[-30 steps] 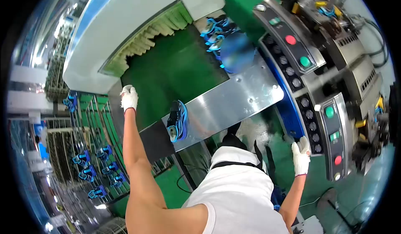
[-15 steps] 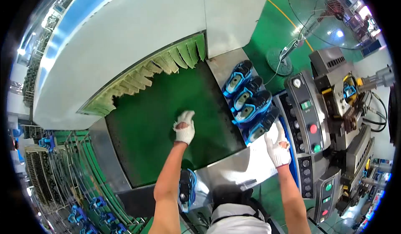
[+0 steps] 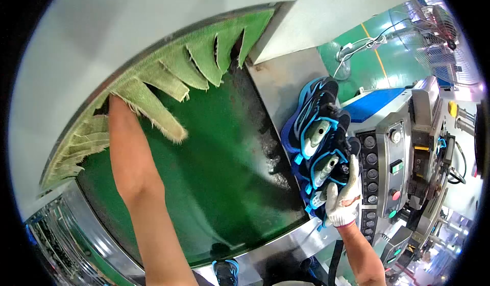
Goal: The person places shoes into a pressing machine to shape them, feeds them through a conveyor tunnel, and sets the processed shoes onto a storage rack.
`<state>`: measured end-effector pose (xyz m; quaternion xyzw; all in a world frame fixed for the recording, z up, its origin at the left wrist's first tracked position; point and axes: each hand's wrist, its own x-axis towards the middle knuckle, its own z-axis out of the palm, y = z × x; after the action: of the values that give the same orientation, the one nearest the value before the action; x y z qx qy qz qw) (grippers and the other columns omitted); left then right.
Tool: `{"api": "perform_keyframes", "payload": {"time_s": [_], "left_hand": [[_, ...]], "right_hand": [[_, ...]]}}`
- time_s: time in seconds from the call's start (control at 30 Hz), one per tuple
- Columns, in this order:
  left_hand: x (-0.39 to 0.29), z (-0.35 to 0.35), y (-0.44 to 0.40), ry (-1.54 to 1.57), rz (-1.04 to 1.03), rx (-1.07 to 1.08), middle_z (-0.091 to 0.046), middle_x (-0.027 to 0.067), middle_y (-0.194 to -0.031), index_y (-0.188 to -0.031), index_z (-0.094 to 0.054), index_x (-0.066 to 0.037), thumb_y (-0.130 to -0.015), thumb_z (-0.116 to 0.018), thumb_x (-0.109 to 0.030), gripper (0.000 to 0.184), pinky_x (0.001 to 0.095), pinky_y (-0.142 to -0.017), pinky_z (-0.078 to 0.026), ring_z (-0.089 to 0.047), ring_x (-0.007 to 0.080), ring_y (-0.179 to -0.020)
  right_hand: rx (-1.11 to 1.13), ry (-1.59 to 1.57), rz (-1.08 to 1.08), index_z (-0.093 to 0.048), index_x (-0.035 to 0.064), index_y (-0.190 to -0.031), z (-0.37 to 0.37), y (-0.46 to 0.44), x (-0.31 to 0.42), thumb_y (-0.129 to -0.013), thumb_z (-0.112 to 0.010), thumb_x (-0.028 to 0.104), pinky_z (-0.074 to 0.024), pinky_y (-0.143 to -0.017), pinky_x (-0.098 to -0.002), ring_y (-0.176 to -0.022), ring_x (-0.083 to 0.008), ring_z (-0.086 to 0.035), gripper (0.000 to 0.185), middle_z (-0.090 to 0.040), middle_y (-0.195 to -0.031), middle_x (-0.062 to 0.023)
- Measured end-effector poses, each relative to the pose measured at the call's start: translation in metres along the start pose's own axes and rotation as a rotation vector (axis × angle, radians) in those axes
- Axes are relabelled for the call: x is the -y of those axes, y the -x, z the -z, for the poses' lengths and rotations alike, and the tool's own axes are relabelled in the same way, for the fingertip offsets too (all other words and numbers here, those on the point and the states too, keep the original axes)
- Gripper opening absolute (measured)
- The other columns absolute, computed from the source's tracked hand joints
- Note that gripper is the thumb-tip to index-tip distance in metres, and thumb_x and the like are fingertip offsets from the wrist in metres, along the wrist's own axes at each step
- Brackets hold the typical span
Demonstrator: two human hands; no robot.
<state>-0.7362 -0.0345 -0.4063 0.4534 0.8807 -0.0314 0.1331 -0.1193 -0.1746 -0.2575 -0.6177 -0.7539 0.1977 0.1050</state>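
Observation:
My left forearm reaches over the green belt (image 3: 219,184) and passes under the green fabric strips (image 3: 168,77); the left hand is hidden behind them. My right hand (image 3: 345,194), in a white glove with a torn patch, is at the near end of a row of black and blue shoes (image 3: 319,133) on the metal ledge (image 3: 283,79). Its thumb and fingers are apart around the nearest shoe's side, touching it. Another black and blue shoe (image 3: 225,271) stands at the belt's front edge, near my body.
A light grey machine housing (image 3: 153,10) arches over the belt. At the right are a control panel (image 3: 397,158) with buttons, a row of round dials and metal machinery. A fan (image 3: 441,31) stands at the upper right. Metal rails (image 3: 66,245) lie at the lower left.
My left hand has moved forward and left, from above the belt to behind the fabric strips. My right hand has come up against the row of shoes. The view is now closer to the opening.

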Motion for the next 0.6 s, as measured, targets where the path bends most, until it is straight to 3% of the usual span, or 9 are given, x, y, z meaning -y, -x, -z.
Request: {"api": "perform_keyframes", "payload": {"time_s": [0.23,0.27,0.33,0.4,0.47,0.5,0.53,0.57,0.6], "left_hand": [[0.011,0.013,-0.010,0.532,-0.265,0.021,-0.059,0.0276,-0.139,-0.136,-0.061,-0.004,-0.098,-0.050,-0.035,0.050,0.0561,-0.108,-0.043,-0.058,0.0414,-0.127],[0.009,0.010,-0.001,0.625,-0.307,0.010,-0.058,0.0277,-0.139,-0.136,-0.061,-0.004,-0.098,-0.050,-0.035,0.050,0.0560,-0.109,-0.043,-0.057,0.0415,-0.127],[-0.031,-0.001,0.052,0.384,-0.305,-0.118,-0.059,0.0270,-0.138,-0.143,-0.053,-0.006,-0.097,-0.050,-0.045,0.061,0.0541,-0.107,-0.045,-0.060,0.0394,-0.124],[-0.055,0.003,0.110,0.196,-0.360,-0.425,-0.061,0.0262,-0.137,-0.149,-0.046,-0.007,-0.096,-0.050,-0.056,0.073,0.0522,-0.106,-0.047,-0.062,0.0372,-0.121],[-0.069,-0.021,0.163,-0.128,-0.436,-0.973,-0.062,0.0255,-0.136,-0.155,-0.038,-0.008,-0.095,-0.049,-0.066,0.085,0.0503,-0.104,-0.049,-0.065,0.0351,-0.118],[-0.080,0.007,0.219,0.230,-0.342,-0.187,-0.066,0.0239,-0.128,-0.142,-0.053,-0.007,-0.091,-0.051,-0.073,0.084,0.0531,-0.101,-0.050,-0.066,0.0367,-0.114],[-0.084,0.023,0.261,0.261,-0.274,0.031,-0.068,0.0224,-0.123,-0.126,-0.064,-0.008,-0.085,-0.056,-0.078,0.081,0.0529,-0.095,-0.053,-0.068,0.0359,-0.109],[-0.085,0.011,0.298,0.559,-0.362,-0.074,-0.069,0.0241,-0.120,-0.120,-0.067,-0.005,-0.083,-0.062,-0.077,0.081,0.0516,-0.090,-0.054,-0.070,0.0365,-0.106],[-0.086,-0.001,0.329,0.596,-0.349,-0.081,-0.070,0.0243,-0.119,-0.120,-0.067,-0.005,-0.082,-0.065,-0.074,0.079,0.0509,-0.089,-0.054,-0.070,0.0380,-0.105]], "right_hand": [[-0.123,-0.040,0.050,-0.031,-0.0045,-0.155,0.000,-0.001,0.001,-0.098,-0.055,0.018,-0.0318,-0.119,-0.0444,-0.140,-0.0413,-0.045,0.066,-0.044,-0.152,-0.0299],[-0.164,-0.051,0.018,-0.033,0.0005,-0.156,-0.001,-0.005,-0.001,-0.099,-0.053,0.015,-0.0371,-0.115,-0.0418,-0.133,-0.0367,-0.053,0.062,-0.051,-0.147,-0.0262],[-0.212,0.087,0.040,-0.036,0.0087,-0.157,-0.012,-0.005,-0.016,-0.103,-0.054,0.017,-0.0441,-0.108,-0.0372,-0.123,-0.0295,-0.062,0.058,-0.060,-0.138,-0.0205],[-0.220,0.053,0.040,-0.034,0.0045,-0.156,-0.010,-0.008,-0.007,-0.103,-0.056,0.020,-0.0409,-0.112,-0.0384,-0.130,-0.0323,-0.056,0.060,-0.052,-0.146,-0.0235],[-0.187,-0.039,0.042,-0.033,0.0003,-0.156,-0.011,-0.008,-0.011,-0.103,-0.058,0.024,-0.0365,-0.116,-0.0399,-0.139,-0.0349,-0.049,0.064,-0.046,-0.152,-0.0259],[-0.210,-0.062,0.091,-0.032,-0.0015,-0.155,-0.020,-0.013,-0.034,-0.103,-0.059,0.030,-0.0327,-0.119,-0.0392,-0.144,-0.0341,-0.044,0.067,-0.045,-0.154,-0.0251],[-0.184,-0.030,0.083,-0.032,-0.0023,-0.155,-0.018,-0.013,-0.035,-0.103,-0.059,0.034,-0.0310,-0.120,-0.0390,-0.145,-0.0339,-0.042,0.069,-0.044,-0.155,-0.0248],[-0.156,0.004,0.072,-0.032,-0.0032,-0.155,-0.015,-0.012,-0.039,-0.102,-0.059,0.037,-0.0294,-0.120,-0.0389,-0.147,-0.0337,-0.040,0.072,-0.043,-0.156,-0.0246],[-0.119,0.061,0.081,-0.033,-0.0033,-0.155,-0.009,-0.015,-0.038,-0.102,-0.059,0.040,-0.0295,-0.120,-0.0389,-0.147,-0.0339,-0.040,0.073,-0.042,-0.156,-0.0244]]}}
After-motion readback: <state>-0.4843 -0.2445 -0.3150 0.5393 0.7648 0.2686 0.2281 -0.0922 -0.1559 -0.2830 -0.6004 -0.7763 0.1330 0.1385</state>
